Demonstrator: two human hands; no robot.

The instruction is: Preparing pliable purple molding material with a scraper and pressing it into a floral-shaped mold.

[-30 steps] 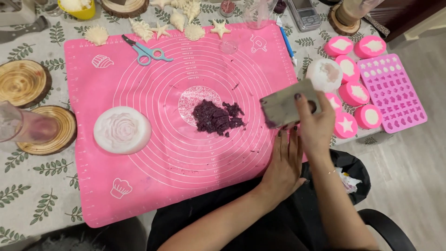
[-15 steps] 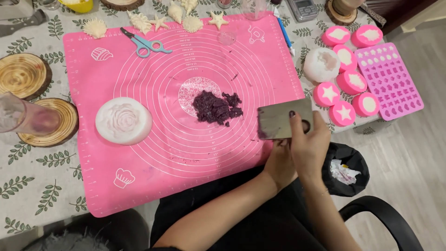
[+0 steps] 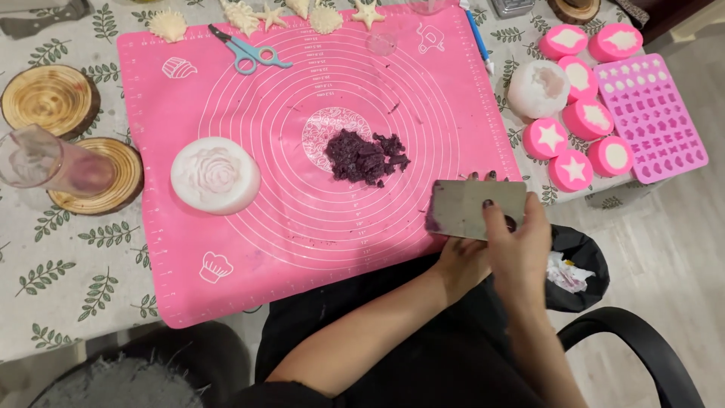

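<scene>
At the 9 o'clock edge of the table (image 3: 45,317), two wood coasters (image 3: 49,98) are seen, w/ a clear plastic cup (image 3: 45,160) lying tilted over the nearer one. On the pink silicone mat (image 3: 226,295), a white rose-shaped mould (image 3: 215,175) sits at approx. 9 o'clock from mat centre; blue scissors (image 3: 249,53) lie at 11 o'clock, w/ pale cast shapes (image 3: 168,25) along the far edge. A heap of dark purple crumbled material (image 3: 366,157) rests just right of centre, loose bits scattered beside it. At 4 o'clock from the heap, over the mat's near-right corner, a flat metal scraper (image 3: 468,208) is held. The left hand (image 3: 462,261) is mostly hidden under the blade; fingertips appear to touch its lower edge, but grip vs. open cannot be told. The right hand (image 3: 521,245) is closed on the scraper, thumb on its face, purple residue visible on the blade's left edge. Judgement: residue is best wiped off w/ the blade kept tilted toward the heap, above the mat, so crumbs are caught there, not on the lap. At 2–3 o'clock, round pink moulds (image 3: 574,143) and a pink multi-cavity tray (image 3: 653,113) are set.
</scene>
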